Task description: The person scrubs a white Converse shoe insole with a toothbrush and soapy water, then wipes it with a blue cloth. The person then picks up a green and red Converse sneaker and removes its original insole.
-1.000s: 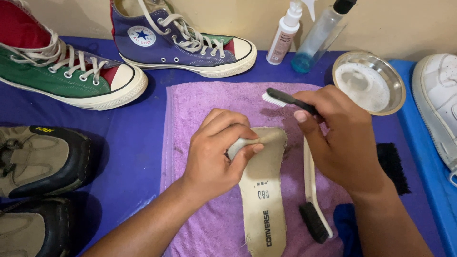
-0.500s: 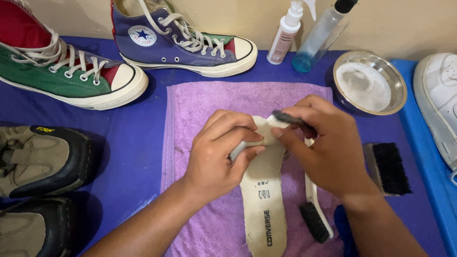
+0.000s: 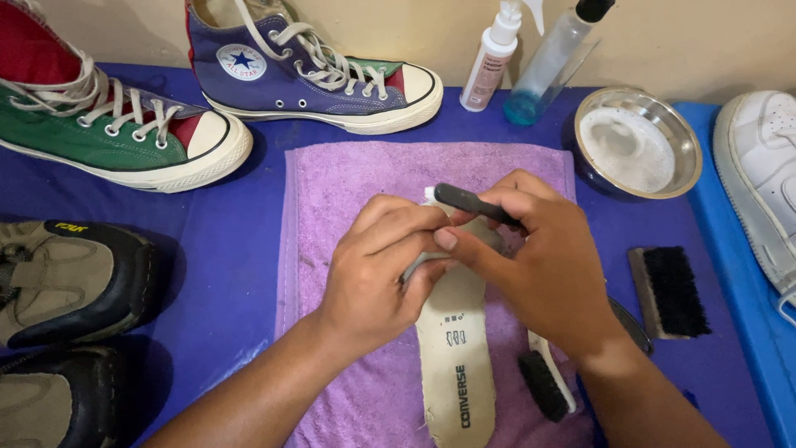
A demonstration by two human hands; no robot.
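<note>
A cream shoe insole [image 3: 454, 357] lies lengthwise on a purple towel [image 3: 348, 182]. My left hand [image 3: 377, 270] presses down on the insole's upper part and grips its edge. My right hand [image 3: 531, 261] holds a small brush with a dark handle [image 3: 468, 202], its head over the insole's far end, right beside my left fingers. The insole's toe end is hidden under both hands.
A second brush with black bristles [image 3: 546, 383] lies on the towel by my right wrist. A wooden black-bristle brush [image 3: 670, 290], a metal bowl of foamy liquid [image 3: 637, 141], two spray bottles [image 3: 497, 58], a blue high-top [image 3: 315, 70], a green high-top [image 3: 116, 137], brown shoes [image 3: 66, 282] and a white shoe [image 3: 767, 174] surround the towel.
My right hand has moved the brush left and toward me along the insole, closing in on my left hand. The wooden brush at the right is now fully uncovered.
</note>
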